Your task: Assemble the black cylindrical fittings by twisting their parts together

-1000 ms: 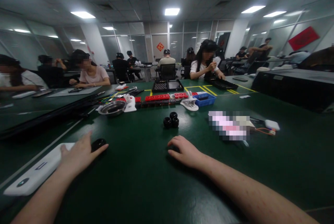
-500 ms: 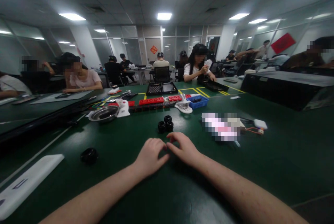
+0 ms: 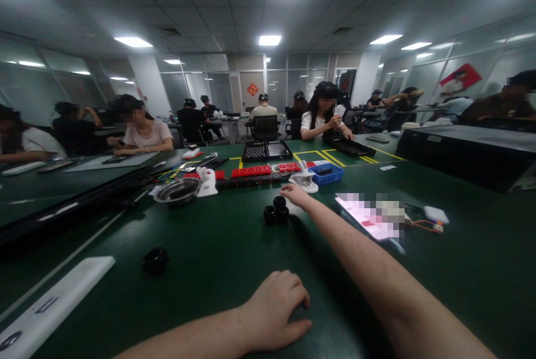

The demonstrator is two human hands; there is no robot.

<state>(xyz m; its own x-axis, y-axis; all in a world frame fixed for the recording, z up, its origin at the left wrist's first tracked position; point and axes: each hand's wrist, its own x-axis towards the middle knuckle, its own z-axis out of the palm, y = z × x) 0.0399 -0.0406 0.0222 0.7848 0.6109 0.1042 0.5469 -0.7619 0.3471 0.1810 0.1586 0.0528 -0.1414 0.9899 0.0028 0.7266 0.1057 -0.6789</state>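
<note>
Several small glossy black ring-shaped pieces (image 3: 276,211) stand clustered on the green table, one of them at the back and higher than the front two. My right hand (image 3: 295,196) reaches over to the right of this cluster, fingers stretched toward the rear piece. Whether the fingertips touch it I cannot make out. Low in front, my left hand (image 3: 278,309) hovers over or rests on the table, its thumb apart from loosely curved fingers and nothing between them. Another black ring-shaped piece (image 3: 155,261) lies alone to the left.
A steel bowl (image 3: 177,191), white clamp-like stands (image 3: 304,181), a red strip (image 3: 251,171) and a blue basket (image 3: 329,173) line the far side. A white board (image 3: 58,303) lies left, a phone-like slab (image 3: 368,219) right. A co-worker (image 3: 324,110) sits opposite.
My hands have parted: the right moved forward to the black pieces, the left drew back toward me and right. The camera view has shifted slightly, so the table appears lower.
</note>
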